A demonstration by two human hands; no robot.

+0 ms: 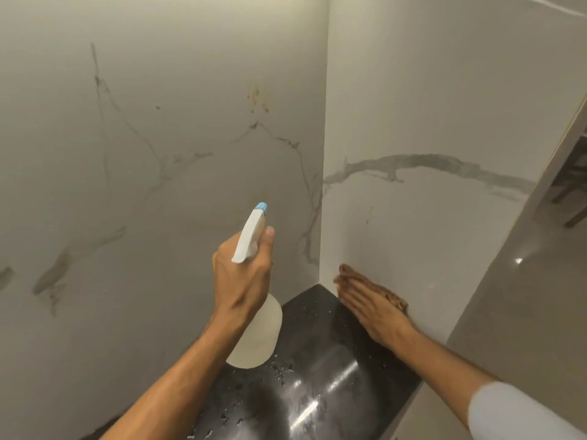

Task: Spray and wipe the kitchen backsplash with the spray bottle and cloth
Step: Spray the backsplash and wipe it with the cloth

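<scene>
Two hands busy: left hand (243, 274) in a closed grip on the bottle (254, 312), nozzle up-left at the stain (258, 98); right hand (370, 308) flat, fingers spread, pressing the cloth (389, 293) on the right wall just above the counter (320, 376). Stain sits well above both, nearer the left.

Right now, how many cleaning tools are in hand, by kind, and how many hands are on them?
White plastic spray bottle with blue nozzle: 1, gripped by the left hand
Brown cloth: 1, pressed flat to the right marble backsplash wall by the right hand
Hands: 2
Total: 2 tools, 2 hands
</scene>
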